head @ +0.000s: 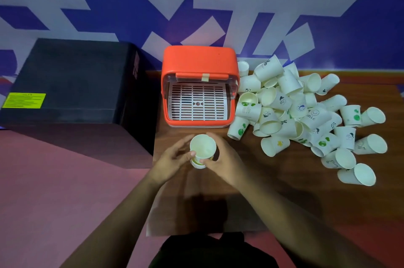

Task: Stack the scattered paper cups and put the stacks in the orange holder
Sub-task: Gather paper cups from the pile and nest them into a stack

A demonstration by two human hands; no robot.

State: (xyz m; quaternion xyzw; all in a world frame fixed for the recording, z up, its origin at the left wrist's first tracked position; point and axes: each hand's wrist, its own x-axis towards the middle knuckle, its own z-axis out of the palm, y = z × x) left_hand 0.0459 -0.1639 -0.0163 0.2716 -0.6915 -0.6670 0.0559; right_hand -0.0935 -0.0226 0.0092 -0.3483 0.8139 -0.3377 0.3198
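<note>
A short stack of white paper cups (202, 147) stands upright just in front of the orange holder (197, 60), mouth up. My left hand (172, 161) holds it from the left, thumb on its side. My right hand (220, 158) grips it from the right, fingers curled round the wall. The holder is open toward me, showing a white slotted tray (196, 104) with nothing on it. A large pile of scattered paper cups (301, 112) lies on the wooden table (273, 180) to the right of the holder.
A big black box (72, 84) with a yellow label stands left of the holder, off the table's left edge. A blue and white patterned wall runs behind. Pink floor lies at the left, below the table.
</note>
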